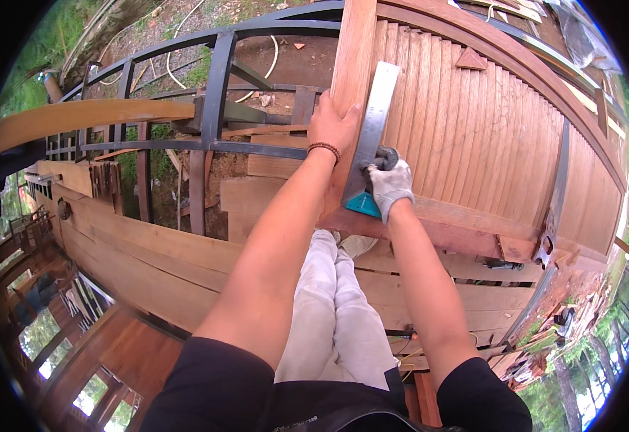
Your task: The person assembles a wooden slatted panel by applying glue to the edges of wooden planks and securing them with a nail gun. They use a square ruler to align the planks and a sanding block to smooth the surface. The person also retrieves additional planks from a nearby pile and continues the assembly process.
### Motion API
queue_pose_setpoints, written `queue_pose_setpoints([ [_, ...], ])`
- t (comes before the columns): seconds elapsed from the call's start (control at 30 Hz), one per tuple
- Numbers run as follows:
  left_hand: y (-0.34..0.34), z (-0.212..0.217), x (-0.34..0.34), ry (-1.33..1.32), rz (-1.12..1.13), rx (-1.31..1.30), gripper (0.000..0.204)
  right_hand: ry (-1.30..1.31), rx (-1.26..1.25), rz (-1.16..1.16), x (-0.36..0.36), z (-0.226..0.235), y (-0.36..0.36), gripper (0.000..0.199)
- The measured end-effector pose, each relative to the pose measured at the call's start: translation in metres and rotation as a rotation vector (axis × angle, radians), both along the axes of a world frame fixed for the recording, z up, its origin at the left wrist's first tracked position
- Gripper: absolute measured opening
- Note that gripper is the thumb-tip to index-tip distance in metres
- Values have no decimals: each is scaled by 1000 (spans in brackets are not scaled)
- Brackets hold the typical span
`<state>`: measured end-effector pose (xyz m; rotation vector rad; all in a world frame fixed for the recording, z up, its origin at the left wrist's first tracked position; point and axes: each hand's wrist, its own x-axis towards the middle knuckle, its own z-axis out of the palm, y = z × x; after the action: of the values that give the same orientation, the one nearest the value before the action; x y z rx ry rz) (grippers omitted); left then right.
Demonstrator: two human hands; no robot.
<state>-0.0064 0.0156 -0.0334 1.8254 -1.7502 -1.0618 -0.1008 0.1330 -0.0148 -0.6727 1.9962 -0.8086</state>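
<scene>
Black sleeves (210, 389) nearest, 7 and 5 o'clock. Metal square (376, 119) above centre, long axis toward 1 o'clock, along wooden rail (355, 43). Gloved right hand (391, 179) nearer, curled by teal stock (363, 204), grip unclear; left hand (334, 124), 11 o'clock, clasping rail.

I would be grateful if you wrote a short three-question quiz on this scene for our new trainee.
1. Which of the person's hands is gloved?
2. True or false: the metal square has a red handle.
3. Fill in: the small wood piece on the slatted panel is shaped like a ____.

Key:
1. The right hand; the left hand is bare.
2. False; its handle is teal.
3. Triangle.
</scene>
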Motion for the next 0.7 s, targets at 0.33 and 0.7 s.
queue_pose_setpoints([
  [0.33,-1,1,-2,18,9,-4,70,-201,-133,46,-20,-24,6,37],
  [0.7,-2,5,0,51,-1,26,71,242,-113,94,14,11,14,58],
])
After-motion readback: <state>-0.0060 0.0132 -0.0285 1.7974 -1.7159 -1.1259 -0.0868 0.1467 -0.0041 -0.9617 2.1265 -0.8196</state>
